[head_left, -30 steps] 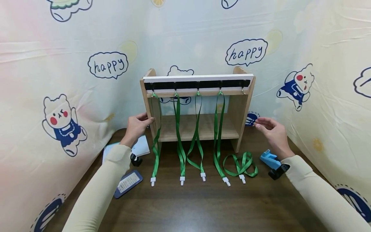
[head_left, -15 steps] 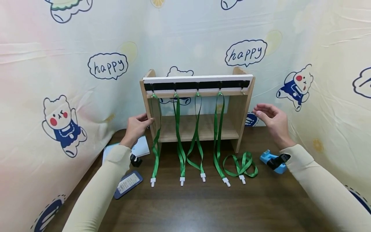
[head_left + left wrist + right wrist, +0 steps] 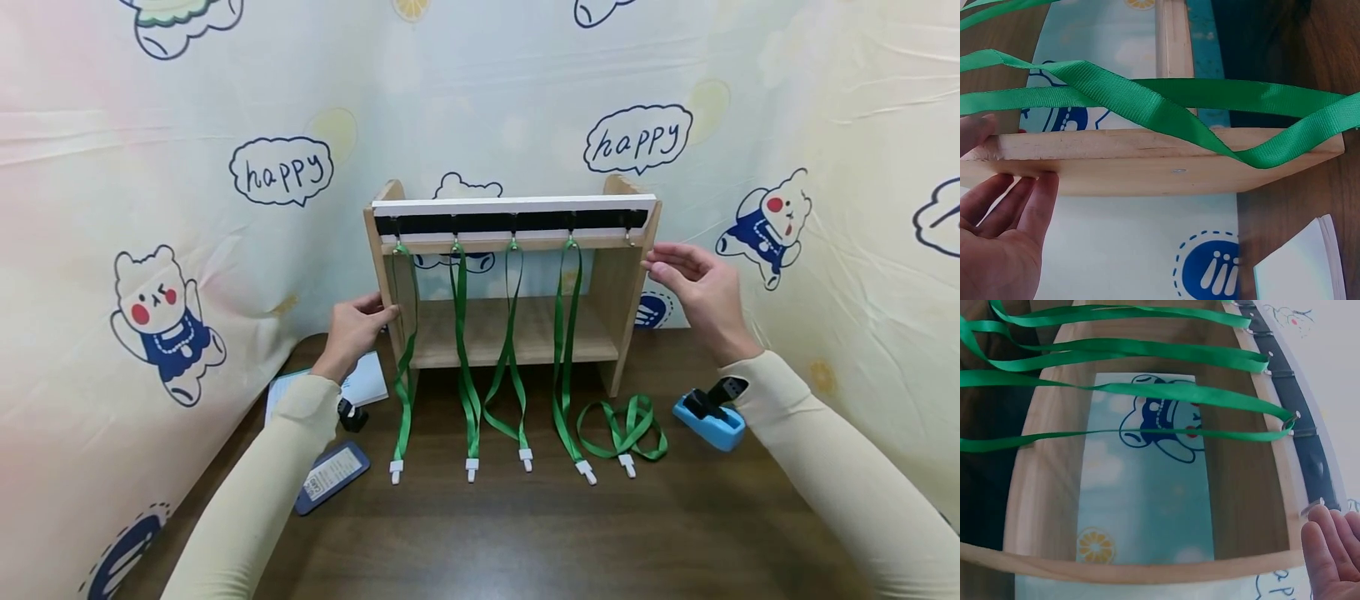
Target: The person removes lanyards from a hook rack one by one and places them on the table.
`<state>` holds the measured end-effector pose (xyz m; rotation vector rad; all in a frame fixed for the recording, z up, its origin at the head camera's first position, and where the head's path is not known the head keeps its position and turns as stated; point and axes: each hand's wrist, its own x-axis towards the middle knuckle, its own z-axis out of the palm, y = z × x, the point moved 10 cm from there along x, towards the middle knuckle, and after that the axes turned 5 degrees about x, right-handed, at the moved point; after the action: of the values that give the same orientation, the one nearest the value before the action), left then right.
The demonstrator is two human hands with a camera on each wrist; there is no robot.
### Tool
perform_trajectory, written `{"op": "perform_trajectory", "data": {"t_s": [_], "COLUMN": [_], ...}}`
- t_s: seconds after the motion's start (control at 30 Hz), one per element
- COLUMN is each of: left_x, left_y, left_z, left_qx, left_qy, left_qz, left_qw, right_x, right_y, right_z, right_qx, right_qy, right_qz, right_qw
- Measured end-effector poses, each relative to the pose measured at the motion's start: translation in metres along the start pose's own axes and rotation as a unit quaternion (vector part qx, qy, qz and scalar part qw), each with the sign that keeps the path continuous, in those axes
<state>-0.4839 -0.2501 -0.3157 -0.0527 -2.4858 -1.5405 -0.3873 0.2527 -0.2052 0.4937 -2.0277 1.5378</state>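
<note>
My left hand (image 3: 352, 333) holds the left side panel of a small wooden shelf (image 3: 618, 292). In the left wrist view its thumb lies on one face of that panel and its fingers press the other. Several green lanyards (image 3: 462, 333) with white clips hang from hooks on the shelf's black strip (image 3: 540, 221). The rightmost hook (image 3: 629, 237) bears no lanyard. My right hand (image 3: 705, 296) is beside the upper right panel, fingers extended and holding nothing. In the right wrist view its fingertips (image 3: 1316, 528) are close to the end hook; whether they touch is unclear.
A loose green lanyard (image 3: 636, 429) lies looped on the brown table (image 3: 510, 542), below the shelf's right side. Right of it sits a light blue plastic object (image 3: 712, 432). A dark blue card holder (image 3: 333, 475) and a white booklet (image 3: 366, 379) lie at left.
My right hand has risen and come left to the shelf's upper right side. The left hand stays where it was on the panel, and the lanyards hang as before.
</note>
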Motion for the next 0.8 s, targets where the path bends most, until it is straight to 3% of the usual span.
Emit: {"op": "perform_trajectory", "data": {"t_s": [0.43,0.8], "left_x": [-0.005,-0.001], "left_y": [-0.005,0.0], "left_z": [0.002,0.001], "left_qx": [0.007,0.004], "left_qy": [0.002,0.005], "left_qz": [-0.001,0.001], "left_qw": [1.0,1.0], "right_x": [0.016,0.028], "right_y": [-0.009,-0.009], "right_z": [0.031,0.058], "right_qx": [0.028,-0.048], "right_qy": [-0.034,-0.05], "right_qz": [-0.001,0.009], "right_qw": [0.999,0.998]}}
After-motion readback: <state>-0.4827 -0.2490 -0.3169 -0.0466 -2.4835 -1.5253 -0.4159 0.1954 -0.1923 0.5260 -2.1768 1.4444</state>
